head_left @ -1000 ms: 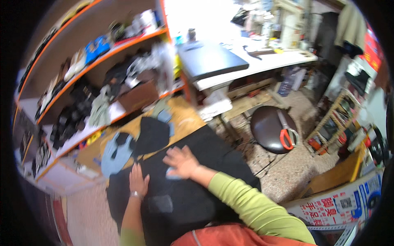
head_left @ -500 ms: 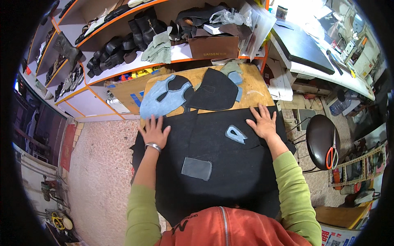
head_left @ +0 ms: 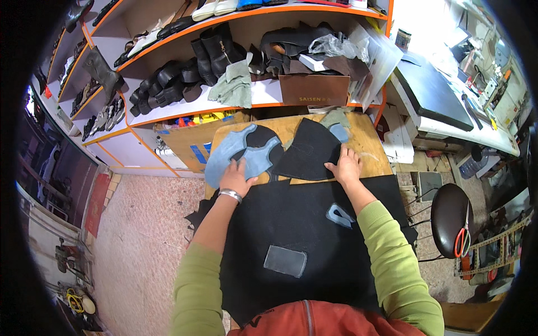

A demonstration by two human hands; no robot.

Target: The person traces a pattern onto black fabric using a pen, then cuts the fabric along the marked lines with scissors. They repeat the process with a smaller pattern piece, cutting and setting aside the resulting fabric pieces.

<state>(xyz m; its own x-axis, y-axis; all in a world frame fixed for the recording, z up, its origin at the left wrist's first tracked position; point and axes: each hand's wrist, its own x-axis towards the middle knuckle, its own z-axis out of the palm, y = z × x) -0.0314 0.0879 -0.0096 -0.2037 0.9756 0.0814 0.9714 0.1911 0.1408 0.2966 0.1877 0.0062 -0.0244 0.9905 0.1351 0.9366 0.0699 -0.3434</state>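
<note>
My left hand (head_left: 235,178), with a silver bracelet at the wrist, rests fingertips down on a light blue cut piece (head_left: 227,150), thumb spread aside. Under that piece part of a black one (head_left: 260,136) shows. At the right edge of a larger black fan-shaped piece (head_left: 309,148), my right hand (head_left: 347,166) lies with fingers extended and thumb over the edge. Between my arms spreads a big sheet of black material (head_left: 302,229). A grey rectangular piece (head_left: 285,261) and a small pale blue looped piece (head_left: 339,215) lie on it.
The wooden table (head_left: 370,147) stands before shelves of shoes and boots (head_left: 213,56). A brown box (head_left: 314,89) and a grey cloth (head_left: 232,84) sit on a shelf. At right are a dark stool (head_left: 448,215) with red-handled scissors (head_left: 462,241) and a white workbench (head_left: 487,134).
Both hands have moved forward off the black sheet, onto or beside the cut pieces at the table's far part. The whole view has shifted, with everything appearing lower and further right.
</note>
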